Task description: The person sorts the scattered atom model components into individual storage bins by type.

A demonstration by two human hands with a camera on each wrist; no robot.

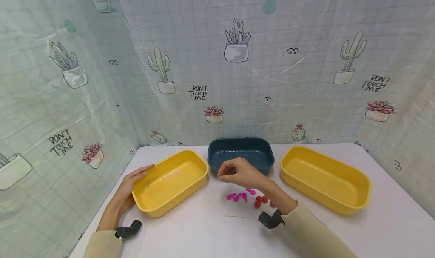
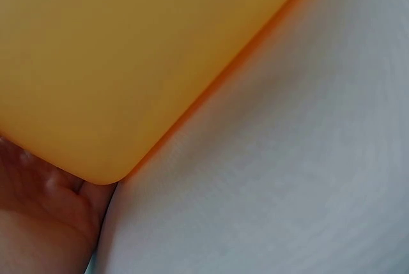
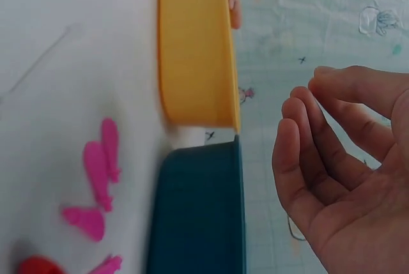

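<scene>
My left hand (image 1: 130, 184) rests along the outer left side of the left yellow tray (image 1: 159, 209), fingers extended near its rim. In the left wrist view, the palm (image 2: 51, 204) lies against the tray's corner. Inside this tray lie several thin pale sticks (image 1: 170, 175). My right hand (image 1: 242, 173) hovers in front of the dark blue tray (image 1: 214, 148). Its thumb and index fingertips meet and the other fingers bend loosely; nothing shows between them. On the table below are several pink deflated balloons (image 1: 237, 197) and small red balls (image 1: 258, 200), plus one thin stick (image 1: 235, 216).
A second yellow tray (image 1: 326, 197) stands at the right, angled. Patterned sheeting (image 1: 217, 69) hangs behind and at the sides of the white table (image 1: 190, 239). My right forearm passes over some red balls. Dark cameras (image 1: 270, 219) sit on both wrists.
</scene>
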